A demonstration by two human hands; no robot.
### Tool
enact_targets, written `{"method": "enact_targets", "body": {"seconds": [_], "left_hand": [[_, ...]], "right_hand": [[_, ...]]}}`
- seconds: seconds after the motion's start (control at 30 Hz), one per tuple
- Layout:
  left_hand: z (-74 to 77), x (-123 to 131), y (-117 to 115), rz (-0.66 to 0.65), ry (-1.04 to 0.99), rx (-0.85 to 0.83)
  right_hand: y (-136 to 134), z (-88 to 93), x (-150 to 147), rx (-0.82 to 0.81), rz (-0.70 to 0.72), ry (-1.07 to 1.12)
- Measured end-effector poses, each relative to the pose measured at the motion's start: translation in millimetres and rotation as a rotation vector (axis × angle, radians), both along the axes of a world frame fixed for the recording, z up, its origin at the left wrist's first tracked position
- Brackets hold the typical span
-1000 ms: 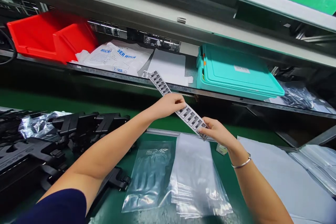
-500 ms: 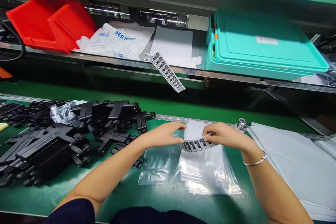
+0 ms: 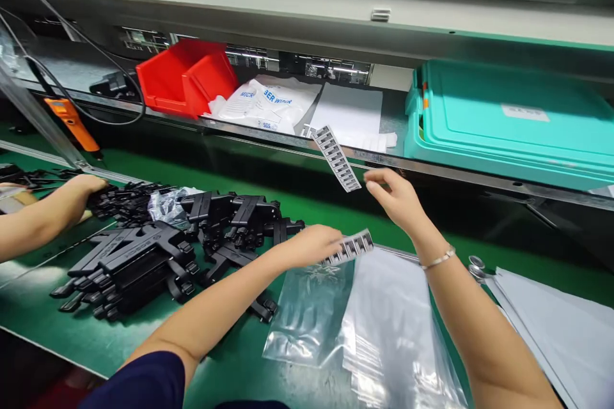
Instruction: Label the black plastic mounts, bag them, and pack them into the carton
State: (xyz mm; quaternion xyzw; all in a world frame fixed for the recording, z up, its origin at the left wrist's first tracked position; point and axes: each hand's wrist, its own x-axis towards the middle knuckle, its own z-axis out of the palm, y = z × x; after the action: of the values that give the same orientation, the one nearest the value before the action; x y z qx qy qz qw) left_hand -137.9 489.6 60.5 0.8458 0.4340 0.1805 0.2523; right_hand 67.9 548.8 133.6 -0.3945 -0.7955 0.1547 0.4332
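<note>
My left hand (image 3: pixel 316 245) is closed on a short strip of black-and-white labels (image 3: pixel 354 246), held above the clear plastic bags. A single flat bag (image 3: pixel 307 319) lies below it, beside a fanned stack of clear bags (image 3: pixel 391 326). My right hand (image 3: pixel 392 195) is raised, thumb and forefinger apart, nothing in it. Just left of its fingertips a second label strip (image 3: pixel 336 160) hangs slanting from the shelf edge; a small gap seems to separate them.
Black plastic parts (image 3: pixel 139 262) are heaped at left, where another person's hand (image 3: pixel 77 198) reaches in. Overhead, the shelf holds a red bin (image 3: pixel 167 80), a wiper packet (image 3: pixel 273 105) and a teal case (image 3: pixel 508 121). White sheets (image 3: pixel 561 332) lie at right.
My right hand has let go of the held label strip and risen toward the hanging one. The left hand keeps its strip. The view has shifted left, and another person's hand now shows.
</note>
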Motion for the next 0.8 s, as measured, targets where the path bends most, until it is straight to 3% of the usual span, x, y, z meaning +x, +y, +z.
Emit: {"method": "enact_targets", "body": {"seconds": [0.07, 0.17, 0.23, 0.3, 0.37, 0.5, 0.53, 0.6, 0.7, 0.8], "left_hand": [[-15.1, 11, -7, -0.161, 0.053, -0.111], [-59.1, 36, -22, -0.339, 0.134, -0.265], [-82.4, 48, -27, -0.363, 0.216, -0.289], [-81.8, 47, -25, -0.297, 0.211, -0.202], [-50.8, 31, -13, -0.136, 0.076, -0.006], [64.3, -29, 38, 0.309, -0.285, 0.531], [92.2, -43, 54, 0.367, -0.309, 0.655], [136.2, -63, 85, 0.358, -0.252, 0.781], [169.4, -69, 117, 0.171, -0.027, 0.685], [176.5, -60, 131, 0.029, 0.113, 0.581]], "right_hand": [[22, 26.2, -32, 0.128, -0.003, -0.027], [58, 51.5, -72, 0.182, -0.117, -0.095], [79, 56.3, -89, 0.091, -0.143, -0.112], [93, 55.0, -99, 0.006, -0.103, -0.077], [100, 52.2, -103, -0.022, -0.05, -0.023], [102, 54.2, -103, -0.036, 0.01, 0.0], [102, 56.6, -101, -0.045, 0.029, 0.004], [101, 63.0, -96, -0.076, 0.092, 0.007], [98, 75.1, -84, -0.102, 0.176, -0.057], [89, 88.0, -71, -0.09, 0.121, -0.184]]}}
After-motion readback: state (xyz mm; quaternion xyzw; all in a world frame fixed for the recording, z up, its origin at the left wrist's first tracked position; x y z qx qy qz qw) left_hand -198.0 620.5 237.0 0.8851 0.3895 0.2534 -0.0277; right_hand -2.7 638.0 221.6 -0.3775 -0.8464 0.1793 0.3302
